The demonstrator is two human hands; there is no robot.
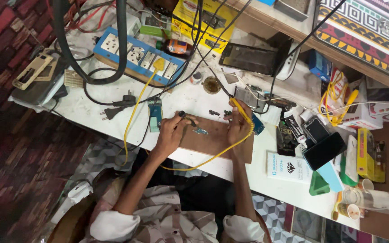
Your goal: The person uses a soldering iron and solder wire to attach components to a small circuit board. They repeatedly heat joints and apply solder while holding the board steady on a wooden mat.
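Observation:
My right hand [238,128] grips a yellow-handled soldering iron [241,111] whose yellow cord [212,157] loops down over the table's front edge. My left hand [172,130] holds a thin dark tool [186,118], its tip pointing at a small blue-green circuit part [200,131]. That part lies on a brown wooden board [212,139] between both hands. A green circuit board [155,112] lies just left of my left hand. Small dark parts [214,112] sit at the board's far edge.
A blue power strip [136,56] with plugs and thick black cables [121,40] fills the back left. A dark phone [248,59] lies behind the board. Phones [324,150], boxes [289,167], a yellow box [367,155] and cups [364,184] crowd the right. A small round tin [212,84] sits mid-table.

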